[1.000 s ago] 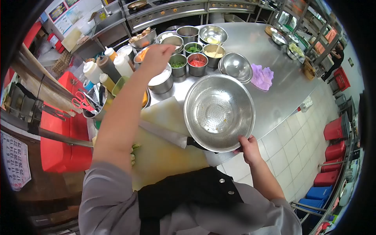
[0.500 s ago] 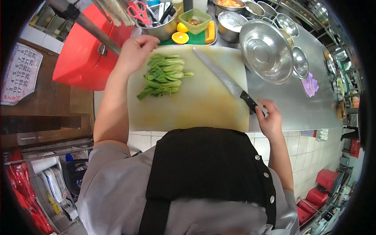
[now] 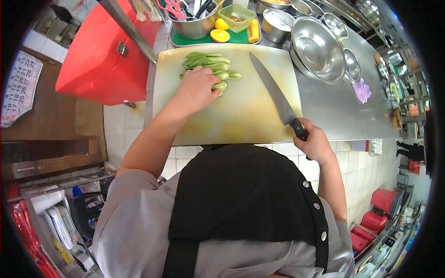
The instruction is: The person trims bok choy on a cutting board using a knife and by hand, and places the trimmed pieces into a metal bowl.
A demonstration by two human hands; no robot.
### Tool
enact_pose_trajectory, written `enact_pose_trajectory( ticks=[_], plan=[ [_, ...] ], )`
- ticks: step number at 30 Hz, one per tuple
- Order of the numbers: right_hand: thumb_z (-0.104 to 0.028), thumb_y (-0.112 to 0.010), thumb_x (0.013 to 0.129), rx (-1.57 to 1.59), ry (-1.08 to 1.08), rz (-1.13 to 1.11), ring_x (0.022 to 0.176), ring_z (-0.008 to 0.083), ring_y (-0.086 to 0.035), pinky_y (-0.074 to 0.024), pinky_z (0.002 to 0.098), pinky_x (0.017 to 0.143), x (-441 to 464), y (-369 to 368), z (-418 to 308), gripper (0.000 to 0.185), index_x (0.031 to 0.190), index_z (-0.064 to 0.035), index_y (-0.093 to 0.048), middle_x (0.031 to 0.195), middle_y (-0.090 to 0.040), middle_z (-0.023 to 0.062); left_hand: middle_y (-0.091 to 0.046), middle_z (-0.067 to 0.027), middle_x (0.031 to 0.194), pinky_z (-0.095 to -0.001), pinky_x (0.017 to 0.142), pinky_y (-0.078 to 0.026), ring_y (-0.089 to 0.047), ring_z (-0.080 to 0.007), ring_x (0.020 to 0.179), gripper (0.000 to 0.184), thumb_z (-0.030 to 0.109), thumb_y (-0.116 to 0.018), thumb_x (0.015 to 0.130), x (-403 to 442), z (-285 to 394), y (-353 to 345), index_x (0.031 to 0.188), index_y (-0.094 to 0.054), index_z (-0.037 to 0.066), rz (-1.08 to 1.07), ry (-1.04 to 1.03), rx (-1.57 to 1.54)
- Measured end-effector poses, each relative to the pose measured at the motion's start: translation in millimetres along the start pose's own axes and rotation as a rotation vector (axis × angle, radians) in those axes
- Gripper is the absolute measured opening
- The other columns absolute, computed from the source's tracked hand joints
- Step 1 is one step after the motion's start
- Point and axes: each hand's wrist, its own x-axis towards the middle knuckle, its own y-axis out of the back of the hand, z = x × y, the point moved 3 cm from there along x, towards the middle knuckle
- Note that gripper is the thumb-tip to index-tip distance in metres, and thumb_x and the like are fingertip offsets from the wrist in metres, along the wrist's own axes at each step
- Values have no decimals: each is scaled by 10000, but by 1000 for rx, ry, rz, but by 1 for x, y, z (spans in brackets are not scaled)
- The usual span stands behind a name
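Note:
My right hand is closed around the black handle of a large kitchen knife. The blade lies along the right side of a white, yellow-stained cutting board, its tip pointing to the far side. Toward the board's far left is a pile of green bok choy, leaves to the left and pale stem ends to the right. Over the near part of this pile rests my left hand, fingers curled down onto the stalks and hiding some of them.
Behind the board a tray with a green mat holds a cut orange, a green plastic container and a pot of utensils. Steel bowls and a purple cloth sit right. A red cooler box stands left.
My left hand has come from the board's far left corner down onto the bok choy. My right hand has closed around the knife handle, and the knife has shifted slightly.

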Motion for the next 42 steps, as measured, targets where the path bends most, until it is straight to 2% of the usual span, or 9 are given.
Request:
enact_pose_trajectory(
  ticks=[5,7,10,18,25,28,31,35,42],
  plan=[
    [-164,-715,803,84,-60,65,848,396,-702,-548,426,773,-31,-30,8,477,1246,-17,-612,884,-695,238,-726,-101,1012,-374,872,-526,-677,-276,964,271,239,-697,929,14,-33,37,1127,-732,58,50,128,-316],
    [-142,-717,808,115,-88,93,799,337,-700,-543,396,747,-40,-43,16,466,1238,-1,-605,859,-692,216,-735,-76,1014,-326,863,-526,-680,-215,960,288,236,-656,978,21,-53,54,1179,-720,41,106,216,-500],
    [-43,-667,856,334,-54,137,582,108,-551,-459,292,525,-54,-64,34,418,1262,-2,-578,777,-609,40,-721,5,1041,-248,833,-509,-643,-95,937,328,203,-584,1037,43,-65,79,1292,-671,14,177,198,-887],
    [-19,-663,879,595,-256,199,596,92,-573,-465,260,531,-98,-80,44,441,1295,30,-525,790,-613,32,-683,-11,1212,-263,946,-458,-596,-104,1127,325,165,-513,1059,52,33,28,1354,-621,81,-323,-3,-1261],
    [-54,-683,944,780,-339,185,608,83,-590,-452,250,527,-111,-92,36,378,1290,1,-542,757,-630,15,-667,-44,1266,-298,1058,-435,-578,-136,1213,307,54,-525,1036,38,63,-13,1326,-622,29,-446,-238,-1281],
    [-52,-676,957,813,-297,172,638,79,-601,-456,253,548,-107,-95,40,318,1250,-35,-554,755,-632,10,-671,-53,1232,-312,1024,-465,-603,-155,1169,321,89,-493,1055,36,66,-18,1351,-599,26,-469,-188,-1305],
    [-20,-671,940,786,-269,206,643,73,-575,-450,246,573,-102,-95,36,301,1212,-62,-550,767,-606,0,-677,-77,1174,-316,968,-510,-650,-176,1080,341,139,-449,1074,29,68,-37,1374,-582,44,-649,259,-1881],
    [23,-664,912,649,-149,318,669,58,-502,-426,231,609,-98,-95,37,324,1187,-92,-540,779,-539,-26,-686,-114,1153,-358,890,-564,-674,-211,1070,347,232,-478,1071,27,60,-77,1317,-580,9,-640,690,-1849],
    [26,-691,894,521,107,572,705,54,-466,-419,224,637,-95,-80,16,314,1164,-67,-562,850,-565,-34,-653,-118,1245,-385,941,-553,-650,-237,1136,331,240,-548,1050,23,62,-75,1299,-586,25,-648,677,-1881]
  ],
)
